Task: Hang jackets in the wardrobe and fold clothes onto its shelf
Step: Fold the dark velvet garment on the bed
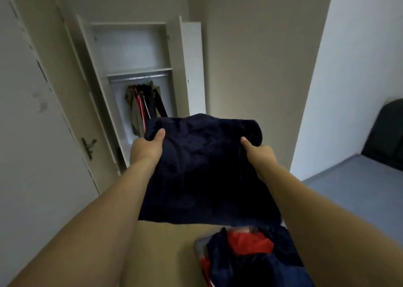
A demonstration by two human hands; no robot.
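Both arms out in front, holding a folded dark navy garment [202, 168] flat between my hands. Left hand [148, 148] grips its left edge, thumb on top, fingers curled under the cloth and hidden. Right hand [259, 155] grips the right edge the same way, thumb on top. Garment is in the air, facing the open wardrobe [135, 72] ahead, well apart from it. Wardrobe doors both swung open; upper shelf [139, 70] sits above the rail, several jackets [145, 103] hang below it in tan, red and dark colours. Below the garment, a heap of red and navy clothes [250, 256] lies close to me. Room door [32, 134] with handle at left, bed [357, 182] with blue sheet at right.
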